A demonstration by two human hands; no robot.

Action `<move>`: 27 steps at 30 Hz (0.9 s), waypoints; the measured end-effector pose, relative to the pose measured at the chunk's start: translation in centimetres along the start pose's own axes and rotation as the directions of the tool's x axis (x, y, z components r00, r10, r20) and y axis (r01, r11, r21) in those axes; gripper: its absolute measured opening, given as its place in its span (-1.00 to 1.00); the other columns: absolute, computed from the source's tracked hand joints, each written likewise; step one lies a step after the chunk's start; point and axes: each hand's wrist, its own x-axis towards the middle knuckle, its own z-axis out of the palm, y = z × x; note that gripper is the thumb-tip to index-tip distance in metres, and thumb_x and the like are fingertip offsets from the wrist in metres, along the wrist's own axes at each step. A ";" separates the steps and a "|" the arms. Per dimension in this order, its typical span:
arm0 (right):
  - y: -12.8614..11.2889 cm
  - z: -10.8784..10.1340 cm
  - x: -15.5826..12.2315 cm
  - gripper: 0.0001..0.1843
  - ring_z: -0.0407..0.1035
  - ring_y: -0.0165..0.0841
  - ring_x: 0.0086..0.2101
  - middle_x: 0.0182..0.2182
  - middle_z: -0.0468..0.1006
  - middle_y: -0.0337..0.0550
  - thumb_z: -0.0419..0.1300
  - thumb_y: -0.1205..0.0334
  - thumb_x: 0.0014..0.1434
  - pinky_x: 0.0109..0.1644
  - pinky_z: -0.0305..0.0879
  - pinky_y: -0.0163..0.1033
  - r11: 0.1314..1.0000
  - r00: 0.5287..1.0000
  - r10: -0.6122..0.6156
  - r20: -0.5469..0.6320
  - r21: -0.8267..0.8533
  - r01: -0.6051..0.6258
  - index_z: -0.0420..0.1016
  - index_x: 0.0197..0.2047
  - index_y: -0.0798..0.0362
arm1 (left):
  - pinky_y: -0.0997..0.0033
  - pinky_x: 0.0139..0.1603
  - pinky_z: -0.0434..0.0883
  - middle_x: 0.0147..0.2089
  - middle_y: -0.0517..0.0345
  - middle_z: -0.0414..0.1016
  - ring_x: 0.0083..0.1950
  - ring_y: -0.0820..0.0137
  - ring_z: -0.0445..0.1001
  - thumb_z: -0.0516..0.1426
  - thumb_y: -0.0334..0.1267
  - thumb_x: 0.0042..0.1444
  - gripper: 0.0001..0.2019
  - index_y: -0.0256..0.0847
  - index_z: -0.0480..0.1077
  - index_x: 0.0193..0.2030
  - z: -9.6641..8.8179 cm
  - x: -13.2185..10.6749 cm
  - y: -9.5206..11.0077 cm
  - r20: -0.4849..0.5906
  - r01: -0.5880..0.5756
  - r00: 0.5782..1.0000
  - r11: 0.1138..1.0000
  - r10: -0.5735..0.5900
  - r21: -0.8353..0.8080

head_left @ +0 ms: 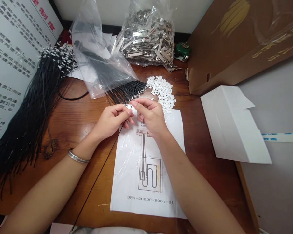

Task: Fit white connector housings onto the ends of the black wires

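Above the top of a printed sheet, my left hand (116,120) pinches a thin black wire (100,170) close to its upper end. The wire trails down and to the left, toward the front of the table. My right hand (151,115) has thumb and forefinger closed at the tip of that same wire; whatever sits between those fingertips is too small to make out. Just beyond both hands lie a bundle of black wires with metal ends (127,91), partly inside a clear plastic bag (88,58), and a pile of small white connector housings (163,92).
The printed drawing (127,182) lies beneath my forearms. On the left hangs a big bunch of black wires with white ends (31,97). At the back stands a bag of metal pieces (146,39) beside a green object (182,51). A brown box (210,39) and folded white paper (234,126) are right.
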 end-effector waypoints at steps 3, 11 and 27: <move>-0.1 0.0 0.0 -0.77 0.02 -0.57 -0.65 -0.68 0.28 -0.41 0.44 0.09 -0.10 -0.59 -0.09 -0.29 1.000 1.000 0.027 -0.001 0.006 -0.027 0.60 -0.41 0.03 | 0.55 -0.50 0.34 -0.51 0.16 0.56 -0.57 0.54 0.42 0.26 -0.18 0.10 -0.76 -0.27 0.42 -0.48 0.0 -0.1 -0.3 -0.023 -0.018 1.000 0.999 0.019 0.044; -0.2 0.0 0.0 -0.79 0.02 -0.56 -0.65 -0.68 0.28 -0.40 0.43 0.11 -0.08 -0.59 -0.09 -0.28 1.000 1.000 0.024 -0.001 0.014 -0.024 0.61 -0.41 0.04 | 0.55 -0.49 0.35 -0.49 0.15 0.57 -0.56 0.53 0.43 0.23 -0.19 0.13 -0.76 -0.26 0.40 -0.47 0.0 0.0 -0.5 -0.023 -0.026 0.999 0.997 0.028 0.076; -0.4 -1.2 0.1 -0.84 0.20 -0.43 -0.50 -0.56 0.40 -0.27 0.34 0.08 0.08 -0.43 0.13 -0.25 0.949 0.949 -0.265 -0.170 -0.220 0.225 0.65 -0.37 -0.02 | 0.53 -0.53 0.40 -0.46 0.11 0.59 -0.58 0.51 0.45 0.30 -0.08 0.08 -0.73 -0.28 0.46 -0.37 0.1 0.1 -0.3 -0.101 -0.044 0.994 0.999 0.041 -0.027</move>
